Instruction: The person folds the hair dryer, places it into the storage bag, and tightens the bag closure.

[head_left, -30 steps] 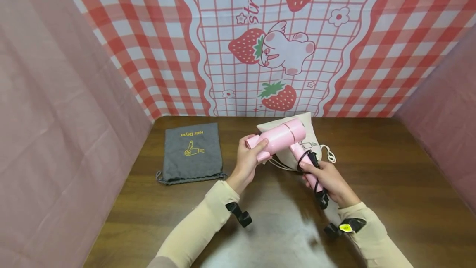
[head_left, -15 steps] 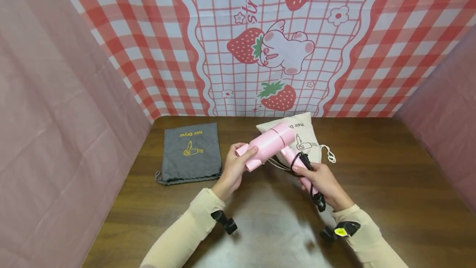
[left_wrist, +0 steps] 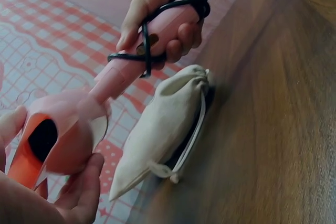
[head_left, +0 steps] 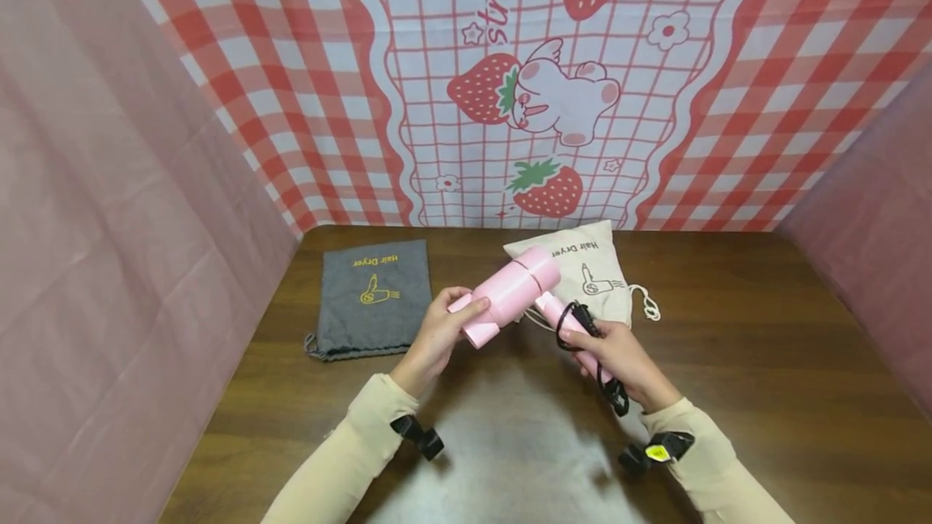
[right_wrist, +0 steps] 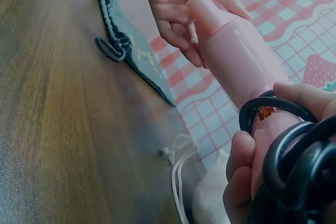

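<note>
A pink hair dryer is held up over the table between both hands. My left hand grips its nozzle end, thumb on top; in the left wrist view the flat nozzle opening faces the camera. My right hand holds the handle, fingers wrapped round it. A black cord is looped about the handle and bunched near the right palm. Behind the dryer lies a cream drawstring bag printed "Hair Dryer", partly hidden by the dryer and the right hand.
To the left on the brown wooden table lies a flat grey drawstring bag with yellow "Hair Dryer" print. A strawberry-patterned cloth hangs at the back. Pink curtains stand at both sides.
Both hands have moved left and slightly toward the body with the hair dryer. More of the cream bag's print now shows. Both bags stay in place.
</note>
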`<state>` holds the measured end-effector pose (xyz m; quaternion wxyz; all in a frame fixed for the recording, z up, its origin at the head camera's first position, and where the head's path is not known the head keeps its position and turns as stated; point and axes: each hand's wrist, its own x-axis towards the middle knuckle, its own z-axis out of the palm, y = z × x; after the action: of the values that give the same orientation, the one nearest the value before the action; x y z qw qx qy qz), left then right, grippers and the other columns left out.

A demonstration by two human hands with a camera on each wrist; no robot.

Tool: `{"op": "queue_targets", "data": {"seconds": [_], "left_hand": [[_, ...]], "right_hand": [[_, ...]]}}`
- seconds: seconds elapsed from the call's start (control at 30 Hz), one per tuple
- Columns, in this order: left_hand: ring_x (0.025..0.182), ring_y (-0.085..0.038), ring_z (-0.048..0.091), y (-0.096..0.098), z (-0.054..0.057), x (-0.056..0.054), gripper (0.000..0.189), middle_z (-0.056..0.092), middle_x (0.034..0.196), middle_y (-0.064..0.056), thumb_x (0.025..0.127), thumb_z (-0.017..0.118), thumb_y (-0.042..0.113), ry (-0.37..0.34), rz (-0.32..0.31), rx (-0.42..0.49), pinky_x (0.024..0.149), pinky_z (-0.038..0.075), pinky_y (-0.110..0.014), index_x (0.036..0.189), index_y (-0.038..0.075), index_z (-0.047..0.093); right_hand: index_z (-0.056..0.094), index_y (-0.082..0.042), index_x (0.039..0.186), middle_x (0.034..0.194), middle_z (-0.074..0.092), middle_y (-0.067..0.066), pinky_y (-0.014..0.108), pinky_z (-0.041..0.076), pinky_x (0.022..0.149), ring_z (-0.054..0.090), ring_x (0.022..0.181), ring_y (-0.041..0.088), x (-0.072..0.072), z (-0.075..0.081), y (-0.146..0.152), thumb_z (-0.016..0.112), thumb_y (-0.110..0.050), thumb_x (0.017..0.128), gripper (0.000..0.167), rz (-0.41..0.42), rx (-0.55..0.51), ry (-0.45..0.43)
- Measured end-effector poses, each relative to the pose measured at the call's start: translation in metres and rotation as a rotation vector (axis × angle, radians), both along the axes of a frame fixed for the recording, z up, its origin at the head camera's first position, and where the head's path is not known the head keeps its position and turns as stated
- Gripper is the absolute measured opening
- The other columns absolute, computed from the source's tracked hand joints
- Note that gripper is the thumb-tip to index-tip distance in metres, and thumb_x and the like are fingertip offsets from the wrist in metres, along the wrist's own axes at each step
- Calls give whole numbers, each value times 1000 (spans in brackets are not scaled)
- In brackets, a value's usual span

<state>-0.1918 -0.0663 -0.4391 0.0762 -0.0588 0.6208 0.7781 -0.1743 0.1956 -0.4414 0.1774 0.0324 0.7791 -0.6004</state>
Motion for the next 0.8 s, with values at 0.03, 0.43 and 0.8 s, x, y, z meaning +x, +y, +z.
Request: {"op": "queue_targets", "data": {"seconds": [0.03, 0.43, 0.8], "left_hand": [[76, -10, 59, -2, 0, 0, 32, 53, 104, -7, 86, 68, 9, -1, -9, -6, 64, 52, -23, 111, 1, 49], [80, -10, 60, -23, -4, 3, 42, 59, 99, -7, 84, 71, 14, 17, -144, -98, 69, 50, -22, 117, -2, 50], [80, -11, 61, -31, 2, 4, 51, 62, 100, -12, 88, 65, 14, 12, -313, -164, 71, 51, -24, 128, -6, 41]], "right_hand": [[58, 1, 92, 62, 64, 4, 25, 49, 48, 58, 49, 10, 0, 0, -1, 70, -28, 88, 32, 5, 3, -1], [57, -1, 87, 58, 61, 0, 23, 46, 44, 57, 47, 10, 5, 1, -7, 71, -27, 86, 30, 44, 38, -13], [59, 0, 88, 58, 62, 2, 21, 43, 40, 56, 45, 9, 12, -1, -6, 71, -27, 87, 29, 47, 57, -1]]}}
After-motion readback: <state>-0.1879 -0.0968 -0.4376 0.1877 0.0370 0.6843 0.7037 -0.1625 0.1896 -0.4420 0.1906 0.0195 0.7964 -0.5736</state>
